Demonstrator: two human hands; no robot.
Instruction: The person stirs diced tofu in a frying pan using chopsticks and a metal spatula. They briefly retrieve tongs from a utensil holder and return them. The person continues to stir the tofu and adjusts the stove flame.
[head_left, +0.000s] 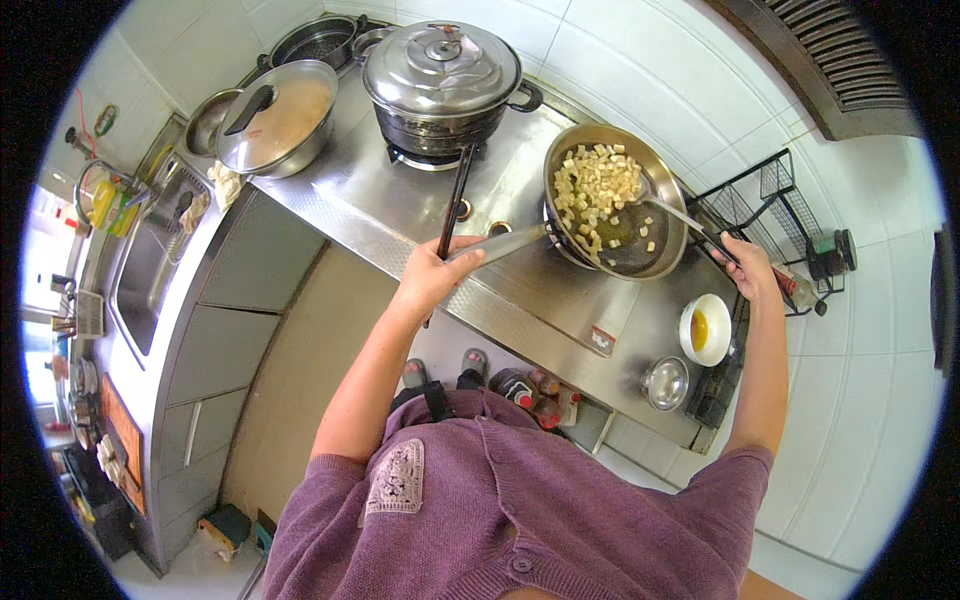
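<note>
My left hand (435, 271) grips the handle (506, 244) of a metal frying pan (667, 176) and also holds a pair of dark chopsticks (456, 199), which point up towards the pot. Pale diced pieces (596, 180) are heaped at the pan's upper left, with a few loose ones in the oily lower right. My right hand (746, 266) is closed around the dark handle of a spatula (675, 212). Its metal head reaches into the pan at the edge of the diced pieces. The pan is tilted over the right burner, which it mostly hides.
A lidded pot (442, 82) stands on the left burner, beside a glass-lidded pan (281, 120). Right of the pan are a wire rack (772, 202), a white bowl (709, 330) with yellow liquid and a small metal bowl (666, 384). A sink (154, 262) is at far left.
</note>
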